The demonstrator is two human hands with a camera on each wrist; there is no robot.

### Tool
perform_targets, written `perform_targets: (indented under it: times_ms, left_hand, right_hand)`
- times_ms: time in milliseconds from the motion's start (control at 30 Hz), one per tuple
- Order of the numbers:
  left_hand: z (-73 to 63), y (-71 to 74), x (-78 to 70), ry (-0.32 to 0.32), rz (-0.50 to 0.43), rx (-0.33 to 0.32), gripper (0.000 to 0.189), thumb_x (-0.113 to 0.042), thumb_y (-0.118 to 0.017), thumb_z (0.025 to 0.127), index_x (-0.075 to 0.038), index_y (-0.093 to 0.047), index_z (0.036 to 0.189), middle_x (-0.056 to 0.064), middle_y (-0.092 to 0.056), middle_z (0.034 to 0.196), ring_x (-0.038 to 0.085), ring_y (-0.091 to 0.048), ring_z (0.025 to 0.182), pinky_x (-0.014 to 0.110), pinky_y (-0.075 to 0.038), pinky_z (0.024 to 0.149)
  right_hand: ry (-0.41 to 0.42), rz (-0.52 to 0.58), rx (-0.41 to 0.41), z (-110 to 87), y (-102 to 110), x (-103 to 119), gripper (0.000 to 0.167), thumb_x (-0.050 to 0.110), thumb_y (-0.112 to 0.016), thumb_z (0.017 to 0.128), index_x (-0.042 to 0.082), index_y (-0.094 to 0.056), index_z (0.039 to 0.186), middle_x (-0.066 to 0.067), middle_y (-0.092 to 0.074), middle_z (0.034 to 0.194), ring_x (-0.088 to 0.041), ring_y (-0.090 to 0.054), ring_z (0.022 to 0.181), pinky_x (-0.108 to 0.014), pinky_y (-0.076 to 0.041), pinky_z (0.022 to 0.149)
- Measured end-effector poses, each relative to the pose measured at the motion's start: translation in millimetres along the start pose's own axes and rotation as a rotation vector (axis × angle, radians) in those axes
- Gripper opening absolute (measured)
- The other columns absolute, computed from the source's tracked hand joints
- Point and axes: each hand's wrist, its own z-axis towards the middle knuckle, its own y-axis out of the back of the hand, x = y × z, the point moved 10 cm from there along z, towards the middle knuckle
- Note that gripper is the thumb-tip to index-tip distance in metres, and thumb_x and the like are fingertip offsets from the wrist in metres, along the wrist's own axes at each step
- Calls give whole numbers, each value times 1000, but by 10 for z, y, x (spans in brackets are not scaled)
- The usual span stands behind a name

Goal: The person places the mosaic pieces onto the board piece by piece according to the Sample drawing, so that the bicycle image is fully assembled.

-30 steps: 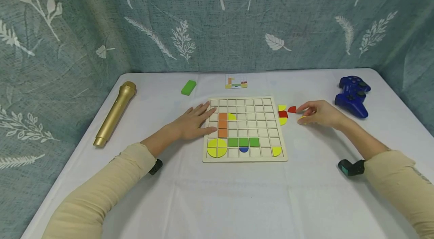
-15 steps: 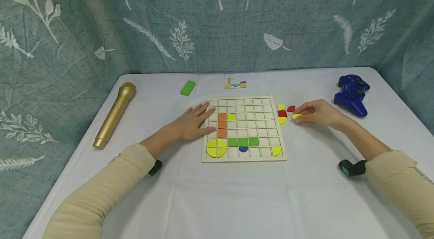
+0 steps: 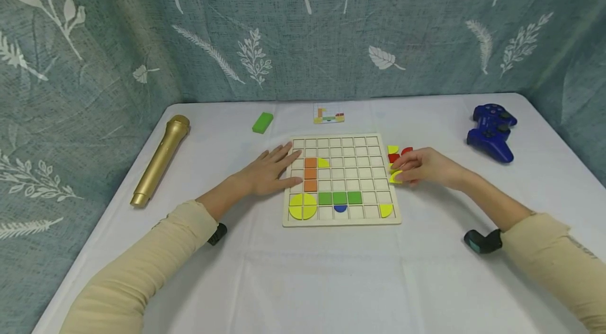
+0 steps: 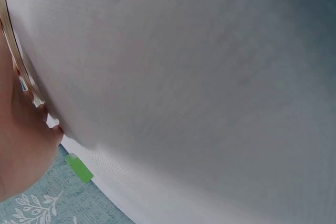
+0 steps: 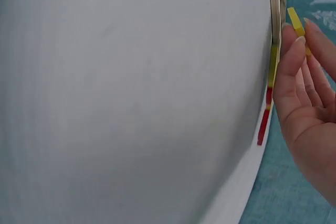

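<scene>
A pale wooden grid board (image 3: 352, 222) lies mid-table with coloured tiles in it: orange squares (image 3: 310, 174), green squares (image 3: 340, 198), a blue half-circle (image 3: 340, 209) and several yellow quarter-circles (image 3: 386, 211). My left hand (image 3: 270, 172) rests with spread fingers on the board's left edge. Beside the right edge, my right hand (image 3: 427, 168) pinches a yellow quarter-circle tile (image 5: 295, 20) between thumb and fingers. Just behind those fingers lie a loose yellow tile (image 3: 393, 149), a red square tile (image 3: 393, 158) and a partly hidden red tile (image 3: 407, 150). Another yellow tile there is mostly covered.
Behind the board are a small pattern card (image 3: 329, 113) and a green block (image 3: 262, 123). A gold microphone (image 3: 161, 160) lies at the left, and a blue game controller (image 3: 491, 133) at the back right. The patterned curtain (image 3: 303, 34) hangs behind the table.
My right hand has lifted the yellow quarter-circle tile and carried it left to the board's right edge, now partly covering the loose tiles. My left hand has stayed put.
</scene>
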Motion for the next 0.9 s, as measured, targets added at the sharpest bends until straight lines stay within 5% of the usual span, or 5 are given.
perform_targets:
  times_ms: [567, 900]
  left_hand:
    - [20, -25, 17, 15, 16, 11, 78, -62, -36, 96, -21, -6, 155, 7, 7, 158, 27, 3, 144, 49, -2, 113]
    - [19, -20, 30, 17, 17, 4, 78, -63, -35, 95, -21, -6, 155, 7, 7, 158, 27, 3, 144, 48, -2, 113]
  right_hand:
    - [53, -83, 75, 70, -461, 247, 19, 16, -76, 83, 3, -72, 96, -5, -70, 80, -19, -61, 67, -26, -53, 62]
    - [111, -132, 48, 96, -549, 368, 14, 15, -77, 82, 5, -72, 91, -3, -65, 73, -17, -55, 62, -23, -45, 56]
